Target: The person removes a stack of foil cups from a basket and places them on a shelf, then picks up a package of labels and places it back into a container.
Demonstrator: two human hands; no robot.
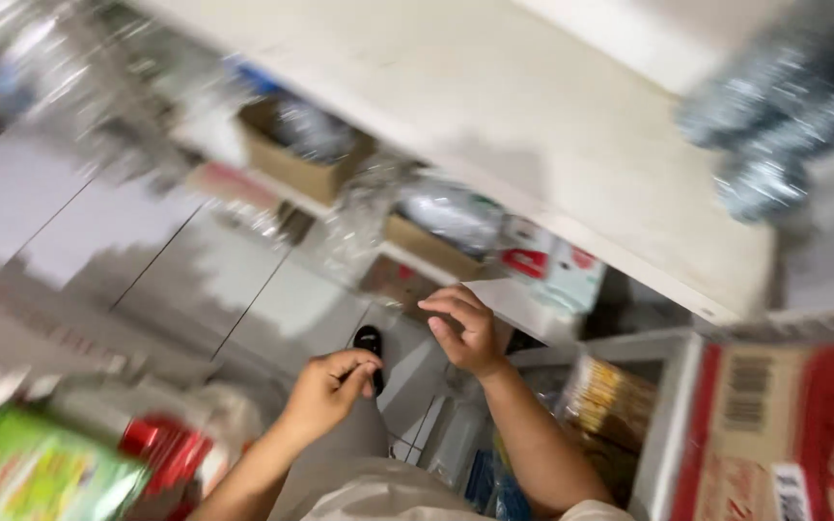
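- both forearms come up from the bottom edge, nearest the camera; the left hand (328, 389) is curled with thumb and fingertips pinched together, and whether anything sits between them cannot be told.
- right hand (467, 328) is raised with fingers loosely bent and open, gripping nothing, its fingertips near the edge of a white sheet (518, 304) that lies just beyond it.
- dark shoe (370, 344) shows on the grey tiled floor (147, 241) just past the left hand.
- beyond the hands, a white shelf (571, 145) runs across, with open cardboard boxes (306, 154) and a red-and-white carton (552, 265) below it.
- on the right stand a red carton (803, 425) and a white rack (673, 405) with yellow packets (605, 396).
- green packet (31, 473) and red wrapped goods (166, 449) lie at bottom left.
- blurred bottled-water pack (784, 106) at top right.
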